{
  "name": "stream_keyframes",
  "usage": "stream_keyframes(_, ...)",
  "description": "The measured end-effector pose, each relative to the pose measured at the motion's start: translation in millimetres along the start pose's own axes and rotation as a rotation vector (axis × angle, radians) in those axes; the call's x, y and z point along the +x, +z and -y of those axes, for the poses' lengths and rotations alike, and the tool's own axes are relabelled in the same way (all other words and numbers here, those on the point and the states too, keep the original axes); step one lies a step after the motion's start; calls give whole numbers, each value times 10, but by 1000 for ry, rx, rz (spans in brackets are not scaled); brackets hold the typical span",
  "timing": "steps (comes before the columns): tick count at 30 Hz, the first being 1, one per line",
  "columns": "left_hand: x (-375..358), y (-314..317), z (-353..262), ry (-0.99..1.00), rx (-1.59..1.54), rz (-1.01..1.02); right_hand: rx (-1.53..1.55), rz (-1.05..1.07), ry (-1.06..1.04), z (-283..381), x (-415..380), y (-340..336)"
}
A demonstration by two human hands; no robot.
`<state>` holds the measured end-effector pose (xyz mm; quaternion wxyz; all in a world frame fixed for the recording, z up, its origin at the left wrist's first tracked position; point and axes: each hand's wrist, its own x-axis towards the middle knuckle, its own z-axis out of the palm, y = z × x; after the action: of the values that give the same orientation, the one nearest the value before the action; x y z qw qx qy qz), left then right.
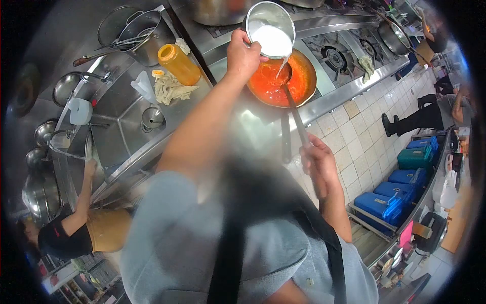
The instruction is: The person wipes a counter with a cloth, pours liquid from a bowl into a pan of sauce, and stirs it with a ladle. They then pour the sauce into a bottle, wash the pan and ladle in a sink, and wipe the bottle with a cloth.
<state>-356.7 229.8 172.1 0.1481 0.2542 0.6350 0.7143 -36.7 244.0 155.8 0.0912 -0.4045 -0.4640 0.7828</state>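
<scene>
Tipping a shiny round steel pot (272, 12) from my end, with the left hand (244, 58) stretched well forward, fingers clamped on its side. Its mouth leans toward the wide round pan (313, 73) on the stove (328, 104), and smooth white liquid (272, 41) runs off the lip in a thin stream into the glossy orange-red sauce (262, 87). I've got the ladle (294, 105) in the right hand (320, 161), closer to the body, fingers wrapped round its straight shaft; its long axis slants from the sauce back toward me and rightward.
</scene>
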Motion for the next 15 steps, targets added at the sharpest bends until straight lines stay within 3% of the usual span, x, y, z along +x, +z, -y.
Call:
stream_keyframes(2,-17,3,-11,9,10,-7,425,166,119,21,-47,-89)
stream_keyframes(5,-6,-3,-11,16,31,-16,552,190,144,32,-142,-100)
stream_keyframes(11,-39,5,-56,-37,-59,-45,318,46,18,132,-387,10)
stream_keyframes(15,-112,-63,-140,-210,-308,-58,105,-94,-44,139,-400,6)
